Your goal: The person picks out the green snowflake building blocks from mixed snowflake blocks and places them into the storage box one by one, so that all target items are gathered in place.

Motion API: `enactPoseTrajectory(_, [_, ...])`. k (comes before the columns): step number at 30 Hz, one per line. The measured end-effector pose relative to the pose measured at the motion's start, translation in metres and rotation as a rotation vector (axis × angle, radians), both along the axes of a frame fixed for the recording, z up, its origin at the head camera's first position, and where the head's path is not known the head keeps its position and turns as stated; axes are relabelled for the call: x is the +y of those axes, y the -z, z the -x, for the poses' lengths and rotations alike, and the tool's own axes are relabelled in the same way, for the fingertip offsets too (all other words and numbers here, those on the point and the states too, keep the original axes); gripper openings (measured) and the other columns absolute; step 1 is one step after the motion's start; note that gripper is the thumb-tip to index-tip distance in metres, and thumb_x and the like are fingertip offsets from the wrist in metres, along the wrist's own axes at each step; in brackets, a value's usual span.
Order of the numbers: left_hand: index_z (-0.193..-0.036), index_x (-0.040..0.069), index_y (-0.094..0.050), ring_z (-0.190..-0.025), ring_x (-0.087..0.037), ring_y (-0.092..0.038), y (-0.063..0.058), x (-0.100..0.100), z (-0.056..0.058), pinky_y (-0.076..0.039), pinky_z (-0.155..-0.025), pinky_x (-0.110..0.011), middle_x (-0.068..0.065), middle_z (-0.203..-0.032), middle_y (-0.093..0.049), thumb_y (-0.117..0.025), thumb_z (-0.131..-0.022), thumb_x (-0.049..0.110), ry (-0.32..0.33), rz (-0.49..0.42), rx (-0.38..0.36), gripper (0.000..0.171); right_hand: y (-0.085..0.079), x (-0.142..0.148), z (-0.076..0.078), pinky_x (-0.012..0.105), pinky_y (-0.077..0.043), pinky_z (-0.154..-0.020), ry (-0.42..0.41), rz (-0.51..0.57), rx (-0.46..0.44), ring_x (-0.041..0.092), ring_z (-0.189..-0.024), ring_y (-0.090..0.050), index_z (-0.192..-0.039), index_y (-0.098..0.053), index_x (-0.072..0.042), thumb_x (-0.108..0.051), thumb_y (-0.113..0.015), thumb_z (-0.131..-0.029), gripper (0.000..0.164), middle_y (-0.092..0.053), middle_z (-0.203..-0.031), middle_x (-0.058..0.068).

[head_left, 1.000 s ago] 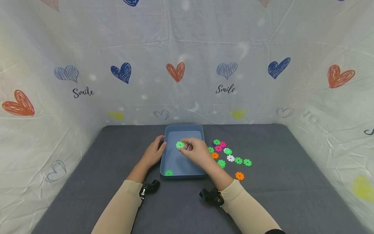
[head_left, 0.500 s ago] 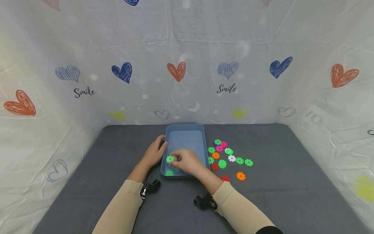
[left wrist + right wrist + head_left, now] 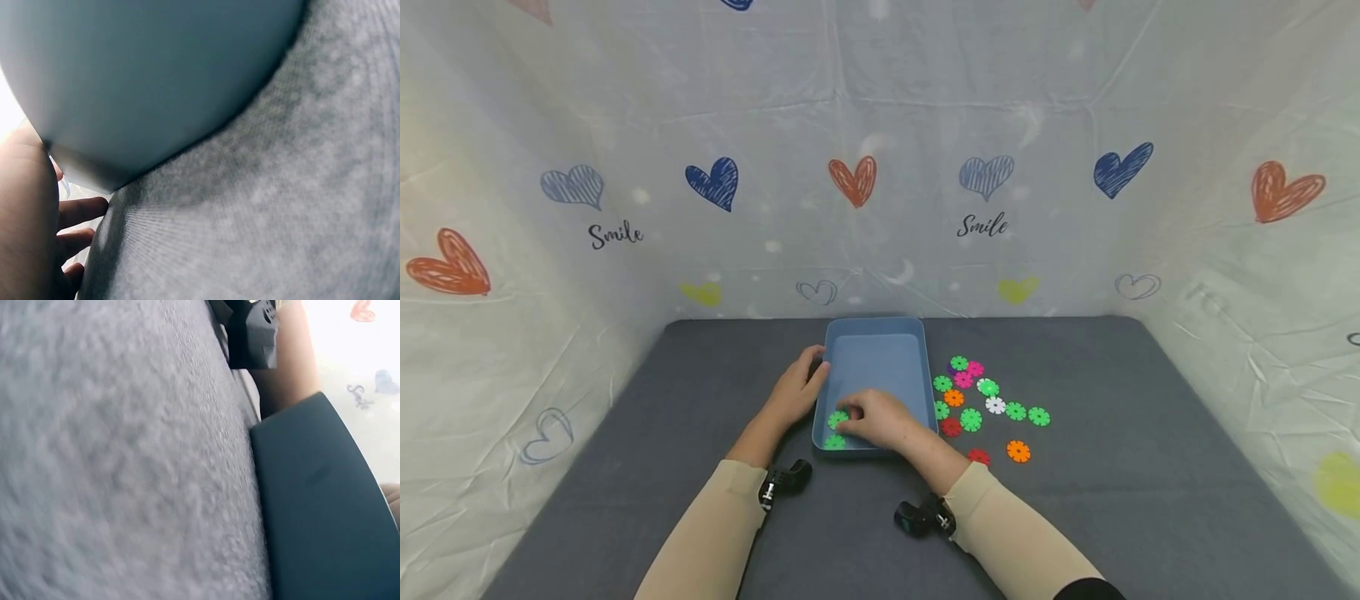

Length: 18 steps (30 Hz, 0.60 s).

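Observation:
In the head view a blue-grey rectangular tray (image 3: pixel 880 354) lies on the grey cloth. My left hand (image 3: pixel 792 392) rests against its left side, thumb and index finger at the rim; in the left wrist view three fingers (image 3: pixel 81 212) extend past the tray's outer wall (image 3: pixel 156 75). My right hand (image 3: pixel 880 419) reaches into the tray's near left part. Between its thumb and index finger it pinches a notched green plastic disc (image 3: pixel 837 419). Another green disc (image 3: pixel 834 442) lies in the near left corner. The right wrist view shows mostly cloth and tray wall (image 3: pixel 325 500).
Right of the tray lie several more notched discs, among them a white disc (image 3: pixel 995 405), an orange disc (image 3: pixel 1018 452), a red disc (image 3: pixel 978 457) and a pink disc (image 3: pixel 963 380). A curtain (image 3: pixel 910 108) with printed hearts hangs around the table.
My right hand has moved down and left, toward the tray's near left corner, with the green disc in its fingers. The left hand has stayed at the tray's side.

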State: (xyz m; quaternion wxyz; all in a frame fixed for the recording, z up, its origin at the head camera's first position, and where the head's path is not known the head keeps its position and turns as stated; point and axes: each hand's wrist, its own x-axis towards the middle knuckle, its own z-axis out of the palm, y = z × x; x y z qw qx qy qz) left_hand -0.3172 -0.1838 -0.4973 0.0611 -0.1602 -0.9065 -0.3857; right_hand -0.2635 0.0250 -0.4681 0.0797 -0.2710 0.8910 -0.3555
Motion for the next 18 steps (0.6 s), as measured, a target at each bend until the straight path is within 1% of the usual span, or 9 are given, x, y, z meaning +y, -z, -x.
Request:
enactPoseTrajectory(4, [-0.152, 0.006, -0.04, -0.133, -0.039, -0.051, 0.0, 0.0, 0.0, -0.041, -0.106, -0.06, -0.022, -0.147, -0.052, -0.042, -0.111, 0.037, -0.002, -0.008, 0.004, 0.052, -0.005, 0.003, 0.002, 0.025, -0.038, -0.056, 0.0, 0.078, -0.014, 0.009, -0.055, -0.043, -0.13, -0.07, -0.005, -0.02, -0.073, -0.098, 0.036, -0.057, -0.074, -0.005])
enactPoseTrajectory(6, [-0.152, 0.006, -0.04, -0.132, -0.039, -0.052, 0.0, 0.0, -0.001, -0.041, -0.105, -0.06, -0.023, -0.147, -0.052, -0.043, -0.111, 0.037, -0.006, -0.01, 0.001, 0.051, -0.012, 0.008, 0.003, 0.025, -0.037, -0.054, 0.005, 0.134, -0.013, 0.009, -0.054, -0.042, -0.13, -0.07, -0.003, -0.018, -0.071, -0.1, 0.034, -0.057, -0.075, -0.004])
enactPoseTrajectory(8, [-0.152, 0.005, -0.04, -0.133, -0.04, -0.051, 0.0, 0.001, -0.001, -0.041, -0.106, -0.06, -0.023, -0.147, -0.052, -0.044, -0.111, 0.036, -0.009, -0.009, 0.001, 0.051, -0.019, 0.015, 0.005, 0.025, -0.037, -0.053, 0.029, 0.182, 0.004, 0.01, -0.054, -0.042, -0.129, -0.071, -0.003, -0.017, -0.069, -0.1, 0.032, -0.057, -0.076, -0.003])
enactPoseTrajectory(10, [-0.152, 0.005, -0.04, -0.134, -0.04, -0.051, 0.001, 0.002, -0.001, -0.04, -0.107, -0.059, -0.023, -0.148, -0.051, -0.044, -0.111, 0.036, -0.012, -0.012, 0.0, 0.051, -0.027, 0.023, 0.007, 0.026, -0.037, -0.053, 0.073, 0.221, 0.039, 0.011, -0.055, -0.042, -0.126, -0.072, -0.004, -0.016, -0.07, -0.1, 0.029, -0.057, -0.075, -0.003])
enactPoseTrajectory(12, [-0.151, 0.005, -0.04, -0.134, -0.04, -0.05, 0.001, 0.002, -0.001, -0.04, -0.107, -0.059, -0.023, -0.148, -0.051, -0.044, -0.111, 0.035, -0.013, -0.011, 0.003, 0.05, -0.034, 0.033, 0.011, 0.027, -0.039, -0.054, 0.132, 0.248, 0.091, 0.011, -0.057, -0.045, -0.122, -0.075, -0.006, -0.017, -0.07, -0.1, 0.026, -0.058, -0.075, -0.003])
enactPoseTrajectory(14, [-0.151, 0.005, -0.041, -0.135, -0.039, -0.05, 0.001, 0.003, -0.001, -0.039, -0.108, -0.058, -0.023, -0.148, -0.05, -0.044, -0.111, 0.035, -0.015, -0.014, 0.001, 0.05, -0.04, 0.043, 0.015, 0.028, -0.04, -0.055, 0.2, 0.279, 0.123, 0.013, -0.059, -0.047, -0.119, -0.076, -0.008, -0.018, -0.07, -0.1, 0.023, -0.06, -0.077, -0.003])
enactPoseTrajectory(16, [-0.151, 0.006, -0.041, -0.135, -0.039, -0.049, 0.0, 0.003, 0.0, -0.039, -0.109, -0.058, -0.022, -0.149, -0.05, -0.044, -0.111, 0.035, -0.018, -0.01, 0.001, 0.049, -0.044, 0.055, 0.02, 0.029, -0.04, -0.054, 0.264, 0.319, 0.134, 0.015, -0.061, -0.048, -0.118, -0.077, -0.01, -0.02, -0.069, -0.1, 0.022, -0.061, -0.08, -0.002])
enactPoseTrajectory(18, [-0.151, 0.006, -0.041, -0.136, -0.039, -0.049, 0.0, 0.003, 0.0, -0.038, -0.11, -0.058, -0.022, -0.149, -0.05, -0.043, -0.111, 0.035, -0.021, -0.004, -0.002, 0.049, -0.046, 0.067, 0.024, 0.029, -0.04, -0.054, 0.319, 0.363, 0.124, 0.016, -0.061, -0.047, -0.119, -0.077, -0.01, -0.021, -0.068, -0.101, 0.022, -0.062, -0.083, 0.0])
